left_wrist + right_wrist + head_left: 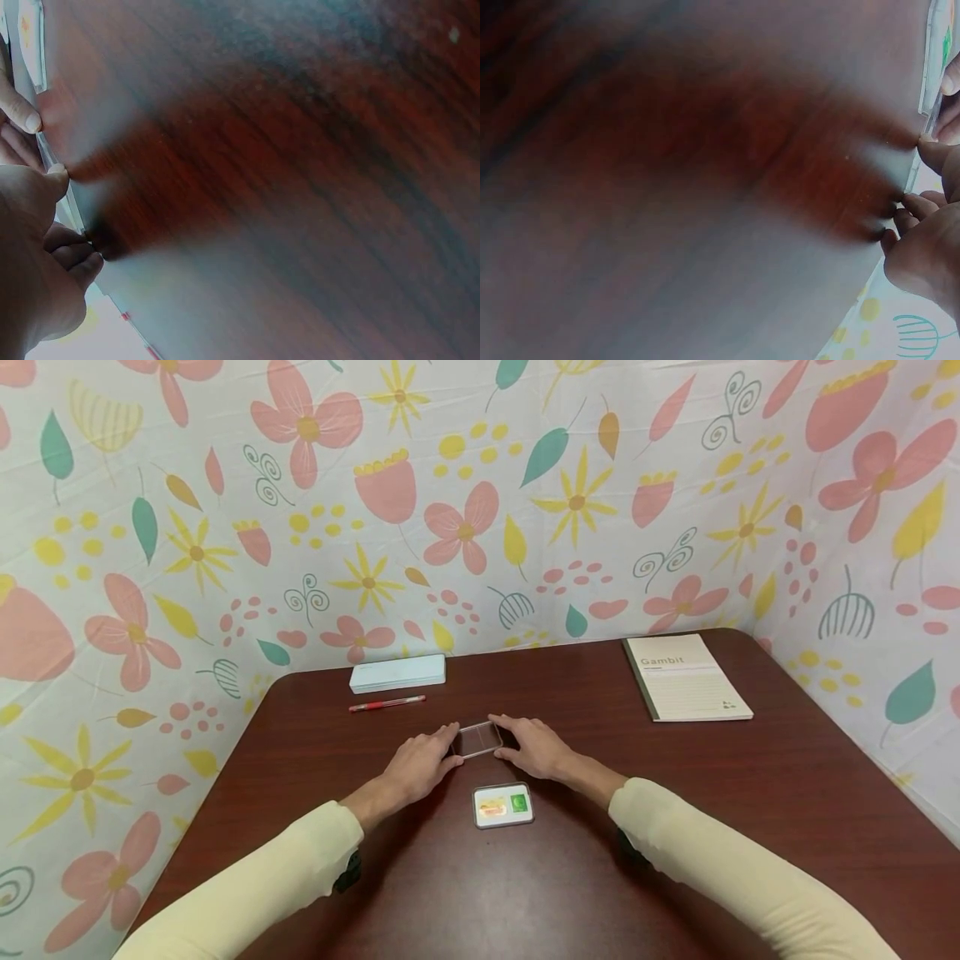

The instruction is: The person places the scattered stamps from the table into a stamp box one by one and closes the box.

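While arms [262, 868] [727, 860] reach forward, hands [420, 762] [536, 747] facing, pinching clear case [477, 740]

Tabletop [573, 877]: wood-grained and smooth, with a soft sheen on the wearer's side of the hands. Between the left hand [422, 760] and right hand [536, 747]: a clear piece [477, 740], glossy, plastic-looking. Nearer the wearer: a case [481, 822] with a translucent, plastic-looking rim. Beyond the left hand: a pen [387, 703], apparently plastic, and a smooth pale box [397, 672], material uncertain. Beyond the right hand: a notepad [690, 693], matt paper. Past both: printed, faintly creased cloth [480, 456]. Sleeves [262, 877]: matt fabric.
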The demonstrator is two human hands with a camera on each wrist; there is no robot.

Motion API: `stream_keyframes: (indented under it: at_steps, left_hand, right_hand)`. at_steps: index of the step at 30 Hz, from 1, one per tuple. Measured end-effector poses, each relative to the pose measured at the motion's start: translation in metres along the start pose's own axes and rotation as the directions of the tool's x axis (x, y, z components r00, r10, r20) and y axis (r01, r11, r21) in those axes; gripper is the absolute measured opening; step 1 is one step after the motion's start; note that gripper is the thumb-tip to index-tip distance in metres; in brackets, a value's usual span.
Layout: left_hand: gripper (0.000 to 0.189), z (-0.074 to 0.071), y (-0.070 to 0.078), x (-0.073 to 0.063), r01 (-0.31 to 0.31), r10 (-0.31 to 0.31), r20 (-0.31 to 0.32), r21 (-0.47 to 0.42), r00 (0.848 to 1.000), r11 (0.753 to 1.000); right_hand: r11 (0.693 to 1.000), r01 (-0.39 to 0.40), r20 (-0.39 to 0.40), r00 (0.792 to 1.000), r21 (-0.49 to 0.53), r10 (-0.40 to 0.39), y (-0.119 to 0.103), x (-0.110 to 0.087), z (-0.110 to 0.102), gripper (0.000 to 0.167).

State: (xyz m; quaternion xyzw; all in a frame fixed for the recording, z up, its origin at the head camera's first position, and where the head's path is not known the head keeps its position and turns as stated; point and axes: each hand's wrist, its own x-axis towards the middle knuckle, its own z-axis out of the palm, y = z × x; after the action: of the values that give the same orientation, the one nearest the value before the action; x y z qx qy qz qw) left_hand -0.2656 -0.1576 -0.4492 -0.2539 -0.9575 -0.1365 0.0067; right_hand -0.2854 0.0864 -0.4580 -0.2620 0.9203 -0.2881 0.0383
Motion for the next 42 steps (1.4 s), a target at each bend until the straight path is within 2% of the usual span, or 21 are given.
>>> stream_keyframes:
  at_steps: [6, 23, 33, 42]
  left_hand:
    - [0.061, 0.0014, 0.0001, -0.0013, -0.028, 0.028, -0.037, -0.003, 0.999, 1.000]
    - [0.056, 0.0067, -0.0055, -0.0005, -0.048, 0.048, -0.105, 0.004, 0.993, 0.999]
    - [0.052, 0.0027, -0.0072, -0.0008, -0.086, 0.086, -0.090, 0.001, 0.992, 0.996]
    - [0.052, -0.0027, -0.0062, -0.0011, -0.107, 0.106, -0.052, -0.006, 0.993, 0.994]
  right_hand:
    - [1.000, -0.001, -0.033, 0.999, 0.001, 0.001, 0.0010, 0.0000, 0.0017, 0.062]
    - [1.000, 0.028, -0.111, 0.994, 0.013, -0.026, 0.0023, 0.0003, 0.0046, 0.056]
    - [0.999, 0.037, -0.113, 0.993, 0.017, -0.035, 0.0004, -0.0017, 0.0000, 0.054]
    - [0.999, 0.042, -0.087, 0.995, 0.022, -0.040, 0.0008, -0.0042, -0.0036, 0.054]
